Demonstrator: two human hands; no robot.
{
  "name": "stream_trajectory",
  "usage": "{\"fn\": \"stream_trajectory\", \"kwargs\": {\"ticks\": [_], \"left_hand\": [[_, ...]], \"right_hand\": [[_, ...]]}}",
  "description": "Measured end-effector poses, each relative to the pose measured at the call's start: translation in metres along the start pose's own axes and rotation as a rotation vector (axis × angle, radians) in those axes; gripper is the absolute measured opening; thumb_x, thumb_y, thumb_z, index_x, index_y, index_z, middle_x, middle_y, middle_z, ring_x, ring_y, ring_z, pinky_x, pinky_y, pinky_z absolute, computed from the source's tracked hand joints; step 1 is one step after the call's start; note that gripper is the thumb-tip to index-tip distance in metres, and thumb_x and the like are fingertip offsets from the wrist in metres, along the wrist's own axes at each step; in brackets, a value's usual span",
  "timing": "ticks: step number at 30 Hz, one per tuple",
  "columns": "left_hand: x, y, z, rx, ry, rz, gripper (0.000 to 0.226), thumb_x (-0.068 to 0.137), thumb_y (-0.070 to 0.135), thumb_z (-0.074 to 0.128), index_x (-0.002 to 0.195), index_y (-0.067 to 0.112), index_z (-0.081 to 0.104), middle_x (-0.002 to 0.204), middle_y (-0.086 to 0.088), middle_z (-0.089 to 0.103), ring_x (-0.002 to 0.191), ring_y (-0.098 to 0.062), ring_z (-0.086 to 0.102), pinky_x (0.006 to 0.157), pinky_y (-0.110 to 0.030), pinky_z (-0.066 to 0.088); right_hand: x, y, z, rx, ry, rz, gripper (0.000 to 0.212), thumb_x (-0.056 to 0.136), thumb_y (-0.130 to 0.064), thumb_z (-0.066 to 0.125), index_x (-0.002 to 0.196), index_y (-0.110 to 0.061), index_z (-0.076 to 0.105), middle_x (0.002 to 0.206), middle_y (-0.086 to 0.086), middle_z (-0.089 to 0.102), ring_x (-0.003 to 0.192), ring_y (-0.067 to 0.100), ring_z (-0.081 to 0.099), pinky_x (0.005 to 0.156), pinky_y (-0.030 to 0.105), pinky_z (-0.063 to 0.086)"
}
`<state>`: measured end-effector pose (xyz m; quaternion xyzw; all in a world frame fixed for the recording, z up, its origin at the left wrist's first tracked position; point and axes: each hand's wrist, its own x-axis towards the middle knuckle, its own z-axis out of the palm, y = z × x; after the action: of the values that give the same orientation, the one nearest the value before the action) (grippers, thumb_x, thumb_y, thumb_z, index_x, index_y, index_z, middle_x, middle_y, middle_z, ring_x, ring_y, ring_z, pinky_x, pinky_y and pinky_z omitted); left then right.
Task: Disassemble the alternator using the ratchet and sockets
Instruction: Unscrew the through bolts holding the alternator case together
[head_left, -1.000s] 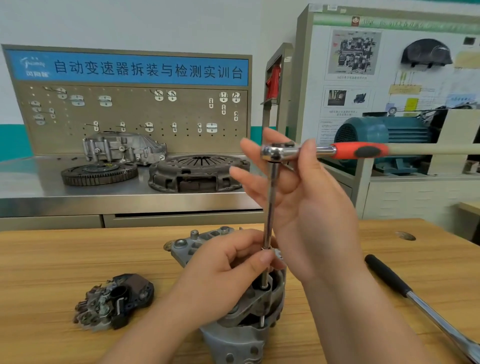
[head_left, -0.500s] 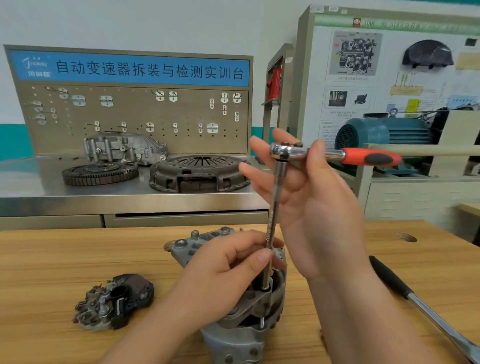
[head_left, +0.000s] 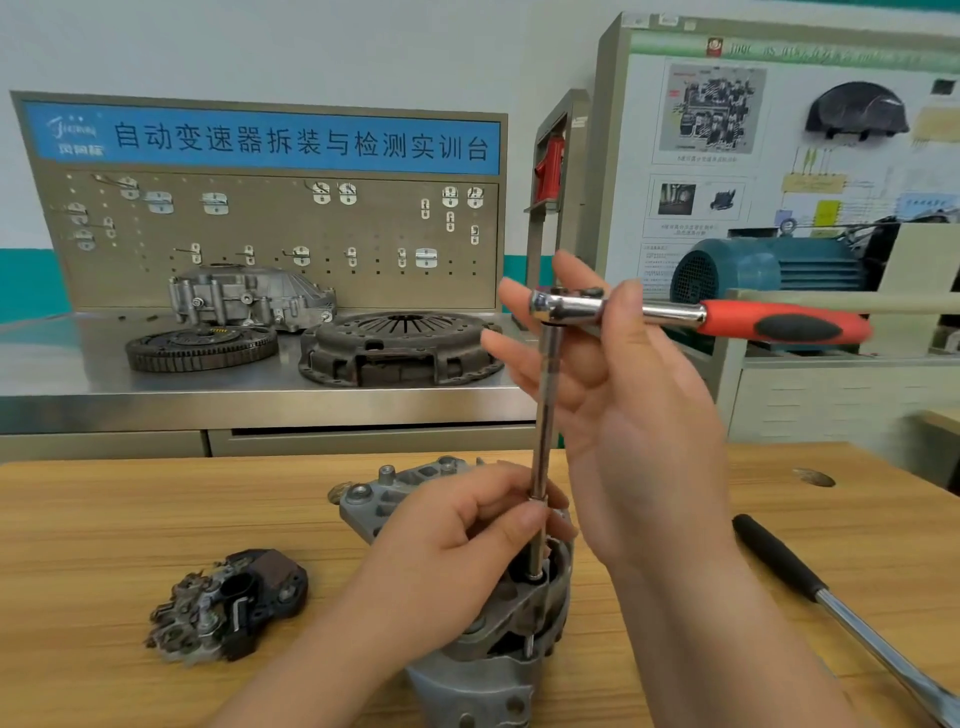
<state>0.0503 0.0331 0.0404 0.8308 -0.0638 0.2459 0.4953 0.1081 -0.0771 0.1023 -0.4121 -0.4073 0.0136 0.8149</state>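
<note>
The alternator (head_left: 467, 680) stood on the wooden tabletop (head_left: 130, 519), an extension bar (head_left: 546, 405) rising nearly upright from it. The left hand (head_left: 452, 551) pinched the bar low in its grip; the right hand (head_left: 639, 415) closed its grip round the red-handled ratchet (head_left: 685, 314) at its head.

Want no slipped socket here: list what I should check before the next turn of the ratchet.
1. Socket seated on its bolt: cannot tell; the lower end of the extension bar is sunk into the alternator.
2. Bar steadied: ok; the left hand pinches it low down.
3. Bar upright: ok; only a slight lean.
4. Grip for leverage: not ok; the right hand holds the ratchet at its head, leaving the red handle free.
5. Alternator held down: cannot tell; no hand plainly grips the housing.
6. Loose things clear: ok; the dark loose part and the black-handled bar lie apart from it on the table.
</note>
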Motion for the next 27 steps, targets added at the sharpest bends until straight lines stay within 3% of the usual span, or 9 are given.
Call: {"fn": "stream_trajectory", "kwargs": {"ticks": [2,5,7,11,14,17,20,22,27], "left_hand": [[0.0005,0.0,-0.0003,-0.008,0.017,-0.006,0.016,0.096,0.012,0.058,0.098,0.022,0.07,0.091,0.011,0.077,0.09,-0.003,0.071,0.081,-0.015,0.052],[0.0009,-0.0011,-0.0006,-0.047,0.024,-0.038,0.019,0.092,0.006,0.06,0.097,0.02,0.071,0.09,0.008,0.077,0.09,-0.004,0.072,0.08,-0.017,0.054],[0.0006,-0.0013,-0.0009,-0.035,0.029,-0.037,0.018,0.093,0.008,0.061,0.097,0.021,0.071,0.09,0.009,0.077,0.089,-0.004,0.071,0.079,-0.017,0.053],[-0.0008,0.0029,-0.0006,0.008,-0.002,-0.023,0.019,0.091,0.029,0.055,0.104,0.026,0.069,0.093,0.012,0.076,0.094,-0.007,0.07,0.091,-0.034,0.053],[-0.0005,0.0057,0.0003,0.027,-0.014,-0.021,0.022,0.09,0.029,0.053,0.104,0.026,0.07,0.094,0.012,0.076,0.094,-0.007,0.07,0.093,-0.038,0.052],[0.0002,0.0039,0.0,-0.002,0.02,-0.038,0.013,0.094,0.014,0.061,0.098,0.02,0.072,0.089,0.011,0.077,0.09,-0.004,0.071,0.088,-0.028,0.052],[0.0001,0.0023,-0.0003,-0.022,0.039,-0.05,0.012,0.088,0.012,0.066,0.09,0.022,0.072,0.081,0.012,0.077,0.08,0.0,0.071,0.076,-0.015,0.051],[-0.0001,0.0013,-0.0003,-0.014,0.045,-0.042,0.008,0.089,0.015,0.067,0.09,0.022,0.071,0.081,0.012,0.076,0.078,0.001,0.07,0.073,-0.013,0.051],[-0.0016,0.0038,-0.0008,0.014,-0.017,0.004,0.023,0.089,0.031,0.053,0.105,0.029,0.069,0.095,0.015,0.076,0.095,-0.005,0.07,0.089,-0.028,0.053]], "right_hand": [[-0.0017,0.0017,0.0011,-0.169,0.034,-0.163,0.02,0.093,-0.042,0.052,0.108,-0.038,0.065,0.113,-0.006,0.073,0.106,0.01,0.068,0.099,0.032,0.051],[-0.004,0.0039,0.0026,-0.387,-0.004,-0.387,0.027,0.089,-0.036,0.059,0.115,-0.045,0.058,0.12,-0.021,0.065,0.119,-0.004,0.056,0.102,0.019,0.043],[-0.0032,0.0039,0.0039,-0.286,-0.028,-0.313,0.029,0.087,-0.036,0.062,0.115,-0.043,0.061,0.124,-0.023,0.064,0.119,-0.005,0.056,0.1,0.017,0.043],[0.0014,0.0013,0.0009,0.094,-0.054,0.017,0.032,0.093,-0.044,0.051,0.116,-0.027,0.063,0.115,-0.005,0.072,0.097,0.02,0.072,0.093,0.034,0.055],[0.003,-0.0002,-0.0009,0.148,-0.051,0.109,0.044,0.086,-0.049,0.046,0.116,-0.021,0.062,0.104,0.001,0.076,0.09,0.022,0.074,0.08,0.028,0.058],[0.0012,0.0038,0.0,-0.106,0.001,-0.143,0.021,0.09,-0.041,0.059,0.106,-0.032,0.069,0.115,-0.008,0.072,0.107,0.01,0.068,0.094,0.029,0.053],[-0.002,0.0055,0.0023,-0.269,-0.022,-0.365,0.028,0.086,-0.037,0.059,0.114,-0.04,0.063,0.123,-0.019,0.066,0.119,-0.003,0.057,0.098,0.017,0.045],[-0.0018,0.0048,0.0033,-0.18,-0.047,-0.262,0.03,0.087,-0.041,0.059,0.117,-0.038,0.062,0.121,-0.023,0.066,0.118,0.0,0.059,0.098,0.021,0.047],[0.0047,0.0045,-0.0054,0.157,-0.058,0.079,0.045,0.086,-0.051,0.046,0.115,-0.021,0.063,0.105,0.002,0.075,0.088,0.022,0.074,0.083,0.03,0.057]]}}
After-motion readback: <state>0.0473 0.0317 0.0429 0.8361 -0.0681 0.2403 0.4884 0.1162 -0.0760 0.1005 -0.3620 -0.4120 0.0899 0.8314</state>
